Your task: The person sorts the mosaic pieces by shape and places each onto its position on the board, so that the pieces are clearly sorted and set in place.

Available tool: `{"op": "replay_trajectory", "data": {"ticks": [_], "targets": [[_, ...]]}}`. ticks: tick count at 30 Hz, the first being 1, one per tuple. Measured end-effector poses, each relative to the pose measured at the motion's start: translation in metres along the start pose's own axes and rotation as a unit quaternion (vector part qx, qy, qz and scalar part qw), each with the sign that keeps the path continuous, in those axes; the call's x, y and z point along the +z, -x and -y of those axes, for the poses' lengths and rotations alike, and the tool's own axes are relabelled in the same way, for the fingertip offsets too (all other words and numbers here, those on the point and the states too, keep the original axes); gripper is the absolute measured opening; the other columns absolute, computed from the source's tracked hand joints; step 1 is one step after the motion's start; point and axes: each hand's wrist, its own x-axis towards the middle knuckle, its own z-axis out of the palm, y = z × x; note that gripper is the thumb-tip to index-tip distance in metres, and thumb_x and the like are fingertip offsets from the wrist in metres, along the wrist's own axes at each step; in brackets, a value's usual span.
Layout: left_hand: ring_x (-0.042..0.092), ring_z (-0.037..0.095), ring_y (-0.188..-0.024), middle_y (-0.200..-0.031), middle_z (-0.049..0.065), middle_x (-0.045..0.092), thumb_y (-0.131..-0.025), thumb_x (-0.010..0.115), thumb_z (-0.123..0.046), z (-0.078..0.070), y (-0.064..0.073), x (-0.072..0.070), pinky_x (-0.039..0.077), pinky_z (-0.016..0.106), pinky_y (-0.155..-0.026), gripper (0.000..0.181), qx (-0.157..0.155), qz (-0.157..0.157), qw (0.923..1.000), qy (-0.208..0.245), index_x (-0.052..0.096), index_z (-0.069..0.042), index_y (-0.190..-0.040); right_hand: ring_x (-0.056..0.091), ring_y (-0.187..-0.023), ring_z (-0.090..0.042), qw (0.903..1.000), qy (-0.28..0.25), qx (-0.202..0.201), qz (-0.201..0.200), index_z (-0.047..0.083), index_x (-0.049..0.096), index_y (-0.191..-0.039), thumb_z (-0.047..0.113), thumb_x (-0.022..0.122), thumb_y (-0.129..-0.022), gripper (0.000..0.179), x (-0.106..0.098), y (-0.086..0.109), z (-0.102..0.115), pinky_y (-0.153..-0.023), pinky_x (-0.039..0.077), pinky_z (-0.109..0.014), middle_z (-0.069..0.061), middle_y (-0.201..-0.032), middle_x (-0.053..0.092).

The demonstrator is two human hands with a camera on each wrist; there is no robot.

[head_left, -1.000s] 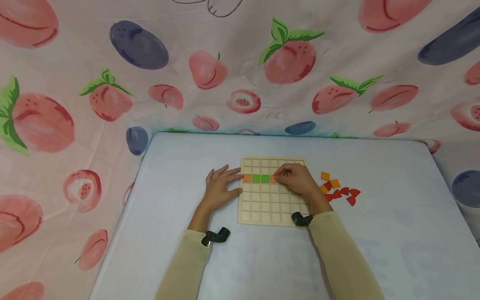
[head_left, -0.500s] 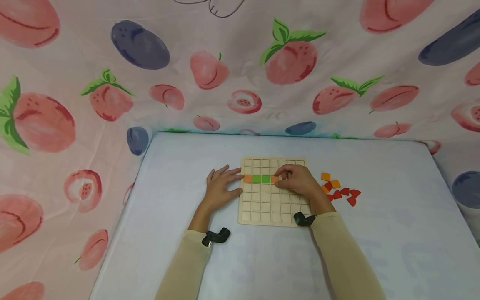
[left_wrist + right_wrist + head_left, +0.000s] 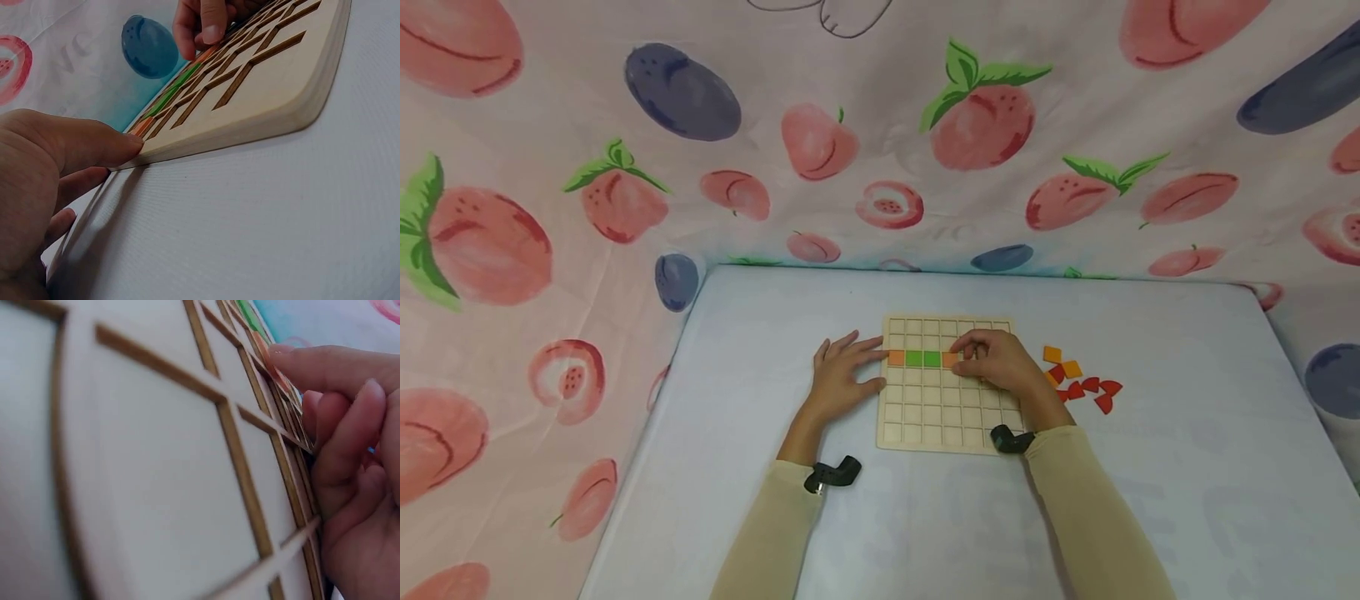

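Observation:
A square wooden grid board (image 3: 912,414) lies on the table. In one of its rows sit an orange square tile (image 3: 897,358), two green square tiles (image 3: 922,358) and a second orange square tile (image 3: 950,360). My left hand (image 3: 838,379) has its fingers spread and its thumb against the board's left edge; the left wrist view shows that thumb (image 3: 119,145) touching the rim. My right hand (image 3: 996,360) is over the board, thumb and index fingertips at opposite sides of the second orange tile. Its other fingers are curled in the right wrist view.
Right of the board lie orange-yellow square tiles (image 3: 1052,354) and several red rounded wedge pieces (image 3: 1103,404), some partly behind the right forearm. A fruit-print cloth (image 3: 887,125) hangs behind the white table (image 3: 737,350) and along its left side.
The right thumb and index finger have spread slightly apart at the second orange tile, which now shows more fully in the row. The left hand stays at the board's edge.

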Motion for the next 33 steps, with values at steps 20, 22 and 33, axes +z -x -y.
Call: {"op": "replay_trajectory", "data": {"ticks": [20, 22, 33], "targets": [[0.031, 0.027, -0.153, -0.151, -0.008, 0.056, -0.087, 0.077, -0.028, -0.002, 0.000, 0.000, 0.003, 0.063, -0.123, 0.045, -0.006, 0.004, 1.0000, -0.003, 0.070, -0.025, -0.131, 0.070, -0.078, -0.026, 0.9871, 0.112, 0.038, -0.108, 0.010, 0.069, -0.121, 0.039, 0.075, -0.092, 0.042, -0.090, 0.067, -0.029, -0.062, 0.058, -0.033, -0.015, -0.119, 0.062], [0.031, 0.027, -0.153, -0.151, -0.008, 0.056, -0.087, 0.076, -0.028, -0.001, 0.000, 0.000, 0.003, 0.063, -0.122, 0.045, -0.004, 0.004, 1.0000, -0.002, 0.070, -0.025, -0.132, 0.070, -0.085, -0.027, 0.9833, 0.138, 0.037, -0.113, 0.009, 0.070, -0.121, 0.039, 0.076, -0.091, 0.043, -0.095, 0.070, -0.032, -0.068, 0.057, -0.032, -0.016, -0.122, 0.062], [0.032, 0.027, -0.153, -0.151, -0.007, 0.057, -0.086, 0.076, -0.029, -0.002, -0.001, 0.000, 0.005, 0.063, -0.122, 0.045, -0.003, 0.001, 0.9999, -0.011, 0.071, -0.024, -0.131, 0.053, -0.115, -0.042, 0.9701, 0.210, 0.055, -0.109, 0.004, 0.071, -0.122, 0.035, 0.077, -0.091, 0.044, -0.100, 0.068, -0.048, -0.098, 0.048, -0.061, -0.024, -0.124, 0.061]]}}
